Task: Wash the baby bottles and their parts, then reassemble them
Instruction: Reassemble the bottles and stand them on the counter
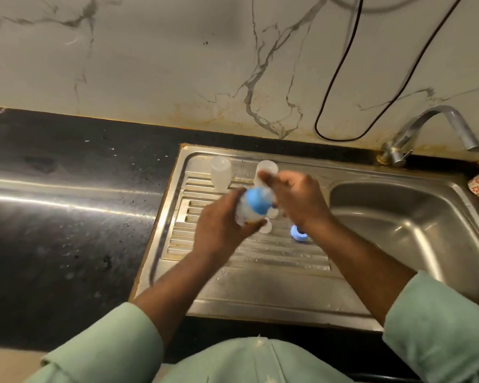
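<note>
A person in pale green sleeves stands at a steel sink unit, both hands raised over the ribbed draining board (260, 261) to the left of the basin (409, 214). The step in hand looks like reassembly rather than washing: the tap (437, 125) at the far right shows no running water, and the parts are laid out on the board as if already rinsed. The left hand (219, 225) has its fingers curled around the body of a baby bottle (249, 211), holding it tilted above the middle of the board with its top pointing up and away. The bottle is pale and cloudy with some printing low on its side, and a blue collar (256, 200) sits on its neck; blur hides whether a teat is fitted. The right hand (293, 197) is just beside the bottle's top with its fingers reaching toward the far side, but the motion blur is too strong to tell whether they are spread, pressed together or pinching something. Behind the hands, at the far edge of the board, stand two more clear plastic pieces, one upright clear container (220, 172) to the left and another clear piece (267, 168) partly hidden by the right fingers. A second blue ring (299, 233) lies on the board under the right wrist. The next move probably calls for a steady hold on the bottle while the other hand tightens the collar or fetches a cap.
</note>
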Tool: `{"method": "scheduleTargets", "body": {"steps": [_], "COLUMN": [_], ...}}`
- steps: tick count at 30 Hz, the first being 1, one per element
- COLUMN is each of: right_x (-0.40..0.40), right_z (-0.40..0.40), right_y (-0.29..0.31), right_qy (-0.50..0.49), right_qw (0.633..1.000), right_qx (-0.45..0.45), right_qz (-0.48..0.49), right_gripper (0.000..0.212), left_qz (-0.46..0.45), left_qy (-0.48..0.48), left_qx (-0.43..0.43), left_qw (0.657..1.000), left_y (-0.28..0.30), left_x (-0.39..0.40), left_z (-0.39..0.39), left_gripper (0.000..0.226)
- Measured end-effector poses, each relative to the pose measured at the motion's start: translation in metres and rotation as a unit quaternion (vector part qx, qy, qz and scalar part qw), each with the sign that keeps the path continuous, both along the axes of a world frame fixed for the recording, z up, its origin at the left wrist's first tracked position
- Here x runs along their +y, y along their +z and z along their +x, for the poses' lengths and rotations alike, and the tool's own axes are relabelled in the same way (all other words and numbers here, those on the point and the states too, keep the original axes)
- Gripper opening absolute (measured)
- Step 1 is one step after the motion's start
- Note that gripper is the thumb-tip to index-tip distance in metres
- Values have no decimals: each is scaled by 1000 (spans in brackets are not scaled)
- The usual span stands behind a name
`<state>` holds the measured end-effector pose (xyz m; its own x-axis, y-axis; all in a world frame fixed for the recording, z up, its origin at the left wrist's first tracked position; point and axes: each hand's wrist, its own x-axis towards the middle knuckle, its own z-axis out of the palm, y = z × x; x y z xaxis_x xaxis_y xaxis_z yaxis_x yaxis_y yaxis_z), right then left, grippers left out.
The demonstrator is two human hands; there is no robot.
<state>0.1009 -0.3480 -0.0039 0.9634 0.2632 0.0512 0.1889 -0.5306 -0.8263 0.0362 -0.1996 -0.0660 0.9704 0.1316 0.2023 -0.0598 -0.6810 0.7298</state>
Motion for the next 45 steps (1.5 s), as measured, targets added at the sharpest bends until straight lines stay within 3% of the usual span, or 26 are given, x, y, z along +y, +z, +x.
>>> {"method": "scheduleTargets", "body": {"steps": [2, 4, 7, 12, 15, 17, 19, 21, 24, 26, 28, 29, 30, 31, 32, 34, 36, 41, 45], "right_x": [7, 11, 29, 64, 74, 77, 76, 72, 53, 37, 31, 33, 37, 39, 39, 40, 48, 81, 94], "right_z": [16, 31, 42, 49, 48, 50, 51, 50, 48, 44, 32, 26, 17, 10, 7, 15, 19, 10, 4], "right_y": [3, -10, -35, -69, -82, -84, -78, -61, -10, 26, 43, 43, 37, 28, 26, 45, 66, 78, 73], "right_qy": [-15, 57, 272, 422, 439, 435, 416, 371, 266, 167, 74, 81, 121, 167, 179, 162, 181, 284, 303], "right_qw": [994, 994, 902, 726, 672, 659, 678, 733, 884, 928, 928, 944, 950, 923, 911, 947, 948, 915, 908], "right_qx": [34, -76, -130, -227, -240, -257, -270, -259, -229, -304, -358, -296, -171, -45, 2, -67, -145, -111, -103], "right_qz": [98, -60, -308, -493, -546, -557, -542, -508, -310, -136, -75, -122, -231, -343, -372, -268, -218, -266, -271], "right_gripper": [49, 21, 40, 77, 79, 69, 61, 58, 54, 50, 37, 27, 19, 22, 31, 42, 43, 45, 44], "left_qz": [-117, -142, -126, -194, -187, -187, -194, -208, -250, -267, -267, -263, -261, -261, -258, -247, -239, -212, -195], "left_qy": [47, 89, 126, 92, 100, 105, 106, 105, 109, 107, 96, 92, 90, 86, 80, 72, 68, 42, 22], "left_qx": [-13, -33, 12, 13, 24, 27, 21, 11, -21, -36, -43, -43, -42, -40, -39, -48, -41, -34, -38], "left_qw": [992, 985, 984, 977, 977, 976, 975, 972, 962, 957, 958, 959, 960, 961, 962, 965, 968, 976, 980], "left_y": [1, -7, -21, -36, -38, -41, -42, -42, -40, -41, -38, -37, -36, -37, -37, -34, -32, -22, -14], "left_x": [29, 55, 83, 96, 92, 93, 96, 99, 101, 102, 100, 98, 95, 93, 91, 90, 89, 92, 94], "left_z": [6, 11, 16, 19, 20, 21, 22, 23, 21, 20, 18, 17, 16, 14, 12, 12, 9, 3, 0], "left_gripper": [62, 60, 72, 67, 65, 65, 64, 64, 61, 60, 62, 63, 64, 64, 65, 67, 69, 69, 71]}}
